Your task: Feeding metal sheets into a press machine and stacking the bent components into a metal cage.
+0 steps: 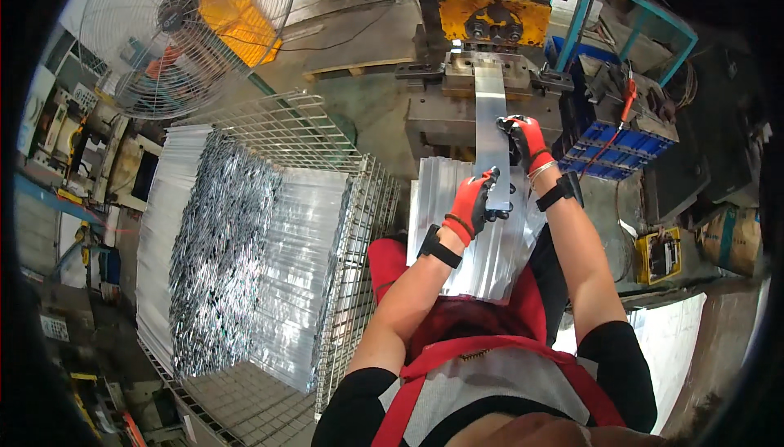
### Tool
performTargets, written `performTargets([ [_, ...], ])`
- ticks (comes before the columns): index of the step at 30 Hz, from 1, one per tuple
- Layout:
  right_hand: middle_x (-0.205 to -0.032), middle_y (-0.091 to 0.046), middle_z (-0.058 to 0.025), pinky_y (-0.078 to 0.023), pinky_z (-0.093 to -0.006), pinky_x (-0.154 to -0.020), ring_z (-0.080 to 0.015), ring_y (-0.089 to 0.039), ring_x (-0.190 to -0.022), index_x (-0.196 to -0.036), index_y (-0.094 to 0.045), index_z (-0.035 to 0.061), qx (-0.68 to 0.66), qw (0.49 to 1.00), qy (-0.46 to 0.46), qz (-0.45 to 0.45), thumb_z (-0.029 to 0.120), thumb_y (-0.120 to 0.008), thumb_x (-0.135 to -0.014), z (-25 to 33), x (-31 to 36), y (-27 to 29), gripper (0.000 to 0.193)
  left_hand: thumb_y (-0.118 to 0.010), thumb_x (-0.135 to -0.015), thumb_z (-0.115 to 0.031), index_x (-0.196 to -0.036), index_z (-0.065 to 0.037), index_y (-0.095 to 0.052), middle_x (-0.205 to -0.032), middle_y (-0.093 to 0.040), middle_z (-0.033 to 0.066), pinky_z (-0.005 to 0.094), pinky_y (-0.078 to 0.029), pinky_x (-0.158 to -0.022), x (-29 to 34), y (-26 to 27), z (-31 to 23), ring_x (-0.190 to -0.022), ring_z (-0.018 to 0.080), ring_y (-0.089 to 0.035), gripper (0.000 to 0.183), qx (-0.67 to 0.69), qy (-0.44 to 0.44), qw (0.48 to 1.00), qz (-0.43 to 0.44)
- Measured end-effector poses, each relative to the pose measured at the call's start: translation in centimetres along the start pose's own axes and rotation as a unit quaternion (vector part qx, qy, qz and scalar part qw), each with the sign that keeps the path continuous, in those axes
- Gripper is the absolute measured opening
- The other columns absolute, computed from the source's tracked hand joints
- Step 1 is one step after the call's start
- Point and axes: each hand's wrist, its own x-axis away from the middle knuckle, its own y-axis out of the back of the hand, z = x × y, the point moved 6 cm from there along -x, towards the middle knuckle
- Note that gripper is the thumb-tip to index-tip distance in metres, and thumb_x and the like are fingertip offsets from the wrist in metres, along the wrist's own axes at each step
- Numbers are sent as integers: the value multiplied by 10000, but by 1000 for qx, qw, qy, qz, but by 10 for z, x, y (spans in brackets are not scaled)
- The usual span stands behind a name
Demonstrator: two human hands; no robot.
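A long, flat, shiny metal strip (pixel 491 112) reaches from in front of me into the die (pixel 459 75) of a press. My left hand (pixel 477 202), in a red glove with black fingers, is closed on the strip's near end at its left edge. Farther along, my right hand (pixel 525 140), gloved the same way, grips the right edge; its fingertips are partly hidden. Below both hands a stack of silvery metal strips (pixel 482 263) rests by my lap, its lengths pointing toward the press.
At left, a wire mesh cage (pixel 359 239) holds many stacked metal strips (pixel 302 243). A large fan (pixel 175 14) stands behind it. Blue crates (pixel 608 132) bearing dark metal parts flank the press (pixel 494 18) at right. A yellow basket (pixel 658 256) sits on the floor nearby.
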Motion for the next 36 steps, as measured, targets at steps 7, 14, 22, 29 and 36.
performTargets([
  [7, -677, -587, 8, -417, -244, -561, -92, -523, -610, -730, -648, 27, -20, 1000, -19, 1, 135, -612, -744, -3, 0, 0, 115, -489, -898, -324, -963, -36, -597, -820, -635, 96, 280, -510, -453, 7, -8, -8, -590, 192, -626, 314, -10, -9, 1000, 13],
  [14, -631, -548, 8, -413, -257, -535, -86, -499, -573, -704, -613, 36, 29, 996, -76, -25, 170, -644, -757, 7, 11, -7, 147, -505, -889, -346, -965, -25, -599, -818, -637, 91, 263, -480, -425, 11, -8, -8, -596, 190, -631, 343, -6, -2, 1000, 8],
  [22, -620, -542, 18, -399, -250, -554, -87, -471, -572, -723, -618, 36, 65, 998, 6, 19, 163, -615, -767, 1, 3, 1, 134, -511, -887, -339, -1008, -14, -569, -827, -633, 109, 287, -482, -418, 5, -6, 2, -610, 212, -637, 352, 53, -26, 994, 91],
  [29, -947, -605, -70, -382, -419, -852, -236, -559, -900, -997, -609, 126, 661, 610, 429, -82, 245, -697, -654, 130, 124, -51, 373, -536, -838, -307, -933, -75, -592, -708, -608, 86, 370, -455, -553, 81, 28, -38, -644, 244, -618, 257, -629, -158, 757, -81],
  [36, -853, -586, -67, -383, -407, -857, -258, -560, -852, -958, -591, 145, 657, 672, 283, 191, 201, -652, -687, 74, 127, -31, 284, -676, -729, -312, -1252, -83, -417, -1024, -567, 158, 393, -469, -691, 132, -15, -124, -821, 295, -592, 626, -740, -411, 499, -187],
])
